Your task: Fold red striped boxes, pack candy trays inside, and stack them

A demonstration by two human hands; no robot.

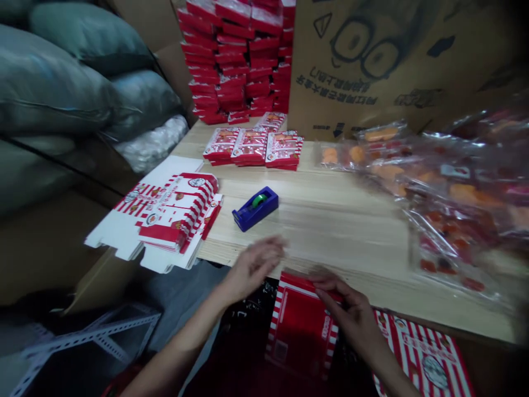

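The right hand point(341, 300) pinches the top of a red striped box point(300, 331) so it stays up, while the open left hand point(252, 267) is just beyond it, near a blue tape holder point(255, 208).

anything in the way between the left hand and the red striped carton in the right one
Nothing visible stands in the way. The left hand, open above the edge of the wooden table, is apart from the red-and-white striped carton, which the right hand grips by its upper edge.
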